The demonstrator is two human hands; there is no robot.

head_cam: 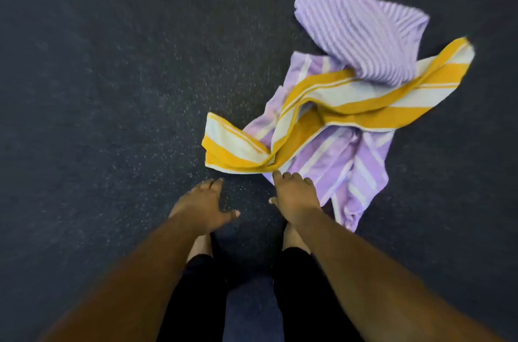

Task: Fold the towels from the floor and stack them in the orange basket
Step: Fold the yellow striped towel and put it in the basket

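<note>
Nothing appears folded yet: the yellow-striped towel, wide-striped lilac towel and narrow-striped lilac towel lie heaped beyond the empty, spread right hand and left hand, no orange basket being seen.

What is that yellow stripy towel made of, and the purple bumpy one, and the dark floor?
The yellow stripy towel looks like soft woven cloth, probably cotton: it bends and twists in loose folds. The purple bumpy one looks like thicker ribbed cloth, with raised ridges across it. The dark floor seems matte with pale speckles, perhaps rubber or carpet; the blur leaves that open.
</note>
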